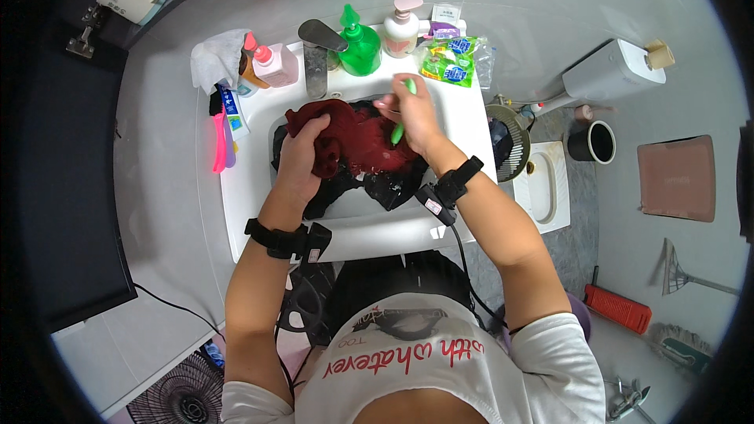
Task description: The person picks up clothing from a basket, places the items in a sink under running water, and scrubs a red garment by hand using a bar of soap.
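A dark red cloth garment (359, 135) is bunched over the basin of the white washbasin (253, 200). My left hand (301, 162) grips its left side, with the thumb on top of the fabric. In my right hand (415, 112) is a green-handled tool (398, 133), probably a brush, held against the right part of the red cloth; its working end is hidden. Beneath the red garment lies wet black clothing (336, 191), with whitish foam or flecks on it near the front of the basin.
Behind the basin stand a faucet (316, 65), a green pump bottle (360, 47), a white pump bottle (402, 29), a pink pump bottle (275, 65) and a green detergent bag (450, 62). A pink brush (218, 141) lies left. A basket (512, 141) stands right, near a squat toilet (548, 188).
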The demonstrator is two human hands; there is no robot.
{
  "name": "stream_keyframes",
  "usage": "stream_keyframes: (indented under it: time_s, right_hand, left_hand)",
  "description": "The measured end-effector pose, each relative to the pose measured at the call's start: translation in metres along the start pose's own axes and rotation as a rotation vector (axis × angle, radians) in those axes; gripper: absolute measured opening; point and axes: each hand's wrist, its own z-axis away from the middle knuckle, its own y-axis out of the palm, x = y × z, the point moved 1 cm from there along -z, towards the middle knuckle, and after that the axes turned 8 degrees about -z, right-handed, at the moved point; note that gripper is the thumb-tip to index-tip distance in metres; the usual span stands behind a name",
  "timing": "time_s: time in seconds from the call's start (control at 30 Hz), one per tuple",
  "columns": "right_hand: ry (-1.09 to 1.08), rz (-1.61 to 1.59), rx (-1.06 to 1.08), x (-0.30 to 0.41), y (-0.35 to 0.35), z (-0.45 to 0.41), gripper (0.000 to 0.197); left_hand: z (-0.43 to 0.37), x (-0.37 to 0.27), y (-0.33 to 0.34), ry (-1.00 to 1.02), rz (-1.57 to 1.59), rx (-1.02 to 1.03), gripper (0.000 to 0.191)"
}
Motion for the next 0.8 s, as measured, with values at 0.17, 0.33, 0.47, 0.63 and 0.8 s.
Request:
stream_keyframes:
  time_s: [0.17,0.33,0.47,0.63,0.8]
  right_hand:
    - [-0.323,0.618,0.132,-0.017,0.068,0.041,0.027]
    - [-0.607,0.677,0.122,-0.033,0.063,0.053,0.034]
    - [-0.043,0.202,0.212,-0.036,0.045,0.012,0.033]
    - [-0.579,0.488,0.216,-0.045,0.060,0.046,0.031]
    - [0.009,0.305,0.132,-0.040,0.049,0.026,0.037]
  left_hand:
    - [-0.015,0.033,0.009,0.085,0.134,0.010,0.027]
    - [0.001,0.024,0.016,-0.015,0.335,0.178,0.040]
    - [0.009,0.023,0.030,0.033,0.313,0.243,0.049]
    - [0.014,0.019,0.022,-0.034,0.405,0.144,0.045]
    - [0.010,0.025,0.007,-0.021,0.350,0.204,0.043]
